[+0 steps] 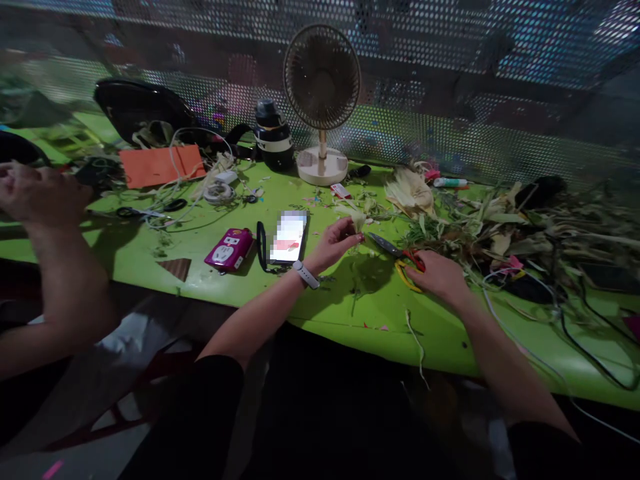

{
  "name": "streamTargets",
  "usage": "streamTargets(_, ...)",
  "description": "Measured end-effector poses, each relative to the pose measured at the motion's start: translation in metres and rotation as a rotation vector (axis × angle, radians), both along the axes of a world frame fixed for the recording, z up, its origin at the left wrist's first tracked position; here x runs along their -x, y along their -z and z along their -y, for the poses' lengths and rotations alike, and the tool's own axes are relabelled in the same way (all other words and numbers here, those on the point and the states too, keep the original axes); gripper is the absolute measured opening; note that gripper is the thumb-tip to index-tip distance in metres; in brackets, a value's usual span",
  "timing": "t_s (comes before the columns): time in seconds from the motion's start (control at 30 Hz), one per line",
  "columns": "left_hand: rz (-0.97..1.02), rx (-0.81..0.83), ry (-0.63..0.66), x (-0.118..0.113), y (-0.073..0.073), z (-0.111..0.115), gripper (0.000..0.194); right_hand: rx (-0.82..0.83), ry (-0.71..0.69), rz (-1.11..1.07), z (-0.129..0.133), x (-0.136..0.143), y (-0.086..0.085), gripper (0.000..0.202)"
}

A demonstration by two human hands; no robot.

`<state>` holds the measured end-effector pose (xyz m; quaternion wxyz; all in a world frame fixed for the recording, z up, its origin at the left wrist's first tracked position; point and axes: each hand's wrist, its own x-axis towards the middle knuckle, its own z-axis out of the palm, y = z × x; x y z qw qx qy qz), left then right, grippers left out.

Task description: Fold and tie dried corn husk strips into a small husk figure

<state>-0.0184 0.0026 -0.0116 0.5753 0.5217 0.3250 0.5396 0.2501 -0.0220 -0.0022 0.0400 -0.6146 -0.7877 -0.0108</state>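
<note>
My left hand (338, 245), with a pale band on its wrist, pinches a small piece of pale corn husk (358, 217) above the green table (320, 303). My right hand (440, 277) is wrapped round the red and yellow handles of a pair of scissors (395, 251). Their dark blades point left toward the husk piece, a short way apart from it. Just left of my left hand lies a phone (290, 237) with a lit screen. Beyond my right hand spreads a heap of dry husks and leaves (480, 223).
At the back stand a fan (323, 80) and a dark bottle (273, 137). A purple case (229, 251), an orange card (163, 167) and tangled cables lie leftward. More cable (530, 353) runs over the right front edge. Another person's hands (40, 190) are at far left.
</note>
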Motion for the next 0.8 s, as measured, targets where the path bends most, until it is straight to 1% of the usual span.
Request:
streamTargets(0.03, 0.001, 0.003, 0.042, 0.000, -0.002, 0.002, 0.035, -0.088, -0.021, -0.072, -0.001, 0.000, 0.000, 0.027)
streamTargets(0.1, -0.011, -0.005, 0.119, -0.001, -0.005, 0.006, 0.036, -0.241, -0.035, -0.266, -0.001, 0.002, -0.001, 0.026)
streamTargets(0.13, -0.022, -0.010, 0.154, -0.001, -0.007, 0.008, 0.032, -0.241, -0.035, -0.387, -0.002, 0.006, -0.002, 0.028)
streamTargets(0.17, -0.039, -0.012, 0.193, -0.001, -0.009, 0.010, 0.028, -0.165, -0.040, -0.533, -0.002, 0.010, -0.003, 0.030)
streamTargets(0.2, -0.053, -0.007, 0.238, 0.000, -0.010, 0.011, 0.025, 0.011, -0.059, -0.689, -0.002, 0.015, -0.005, 0.035)
streamTargets(0.23, -0.069, 0.003, 0.294, 0.001, -0.011, 0.012, 0.022, 0.257, -0.078, -0.845, -0.002, 0.020, -0.007, 0.044)
streamTargets(0.27, -0.089, 0.019, 0.370, 0.003, -0.012, 0.013, 0.021, 0.461, -0.078, -0.980, -0.002, 0.025, -0.010, 0.056)
streamTargets(0.3, -0.103, 0.041, 0.448, 0.005, -0.014, 0.014, 0.020, 0.609, -0.077, -1.063, -0.003, 0.029, -0.014, 0.065)
streamTargets(0.33, -0.134, 0.067, 0.521, 0.008, -0.015, 0.014, 0.018, 0.630, -0.038, -1.105, -0.003, 0.032, -0.020, 0.068)
streamTargets(0.37, -0.164, 0.088, 0.561, 0.010, -0.017, 0.015, 0.015, 0.533, 0.020, -1.103, -0.004, 0.035, -0.025, 0.065)
streamTargets(0.4, -0.190, 0.096, 0.579, 0.013, -0.019, 0.015, 0.014, 0.353, 0.052, -1.075, -0.005, 0.037, -0.032, 0.061)
streamTargets(0.43, -0.229, 0.090, 0.602, 0.015, -0.022, 0.015, 0.014, 0.155, 0.056, -1.050, -0.006, 0.040, -0.039, 0.058)
streamTargets(0.47, -0.243, 0.073, 0.610, 0.017, -0.024, 0.015, 0.015, 0.089, 0.002, -1.047, -0.006, 0.043, -0.045, 0.056)
streamTargets(0.5, -0.249, 0.067, 0.629, 0.020, -0.026, 0.015, 0.016, 0.159, -0.105, -1.044, -0.006, 0.047, -0.050, 0.054)
streamTargets(0.53, -0.263, 0.069, 0.659, 0.021, -0.028, 0.014, 0.016, 0.301, -0.234, -1.038, -0.006, 0.052, -0.053, 0.051)
streamTargets(0.57, -0.267, 0.072, 0.670, 0.023, -0.030, 0.014, 0.016, 0.503, -0.357, -1.030, -0.005, 0.058, -0.054, 0.051)
streamTargets(0.6, -0.268, 0.080, 0.669, 0.025, -0.031, 0.013, 0.015, 0.695, -0.449, -1.036, -0.004, 0.064, -0.053, 0.054)
streamTargets(0.63, -0.260, 0.088, 0.647, 0.027, -0.031, 0.011, 0.015, 0.833, -0.484, -1.059, -0.003, 0.069, -0.051, 0.057)
streamTargets(0.7, -0.223, 0.107, 0.561, 0.031, -0.030, 0.008, 0.015, 0.972, -0.451, -1.116, -0.001, 0.078, -0.045, 0.058)
streamTargets(0.73, -0.195, 0.114, 0.503, 0.032, -0.030, 0.006, 0.014, 0.995, -0.421, -1.145, 0.000, 0.081, -0.042, 0.055)
streamTargets(0.8, -0.185, 0.152, 0.478, 0.033, -0.029, 0.003, 0.011, 0.986, -0.384, -1.192, 0.002, 0.083, -0.037, 0.046)
